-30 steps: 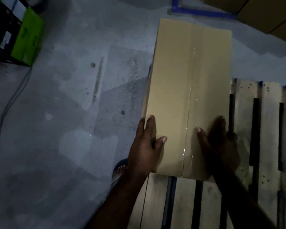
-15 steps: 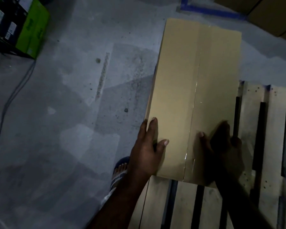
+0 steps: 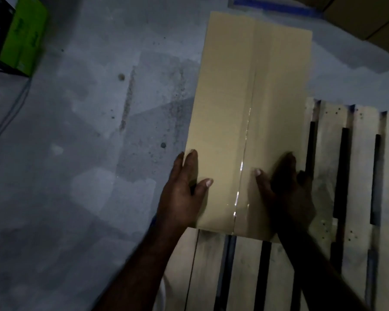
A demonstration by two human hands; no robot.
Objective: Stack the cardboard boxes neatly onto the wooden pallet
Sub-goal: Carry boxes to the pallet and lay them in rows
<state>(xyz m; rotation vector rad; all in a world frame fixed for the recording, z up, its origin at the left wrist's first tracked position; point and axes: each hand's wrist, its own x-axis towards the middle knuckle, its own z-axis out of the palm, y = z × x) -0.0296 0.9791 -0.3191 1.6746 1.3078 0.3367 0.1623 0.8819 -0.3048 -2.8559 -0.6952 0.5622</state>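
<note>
A long tan cardboard box [image 3: 252, 104], taped down its middle, lies over the far left corner of the pale wooden pallet [image 3: 359, 176]. My left hand [image 3: 182, 194] clasps the box's near left edge, thumb on top and fingers down the side. My right hand [image 3: 288, 194] grips the near right edge the same way, in deep shadow. Whether the box rests on the slats or hangs just above them cannot be told.
More cardboard boxes [image 3: 364, 16] lie at the top right beyond a blue floor tape line [image 3: 274, 7]. A green and black crate [image 3: 20, 37] stands at the top left, with a cable [image 3: 7, 117] trailing over the grey concrete floor.
The box and both hands have stayed together, with only a slight shift in the view. The foot seen under my left wrist earlier is now hidden.
</note>
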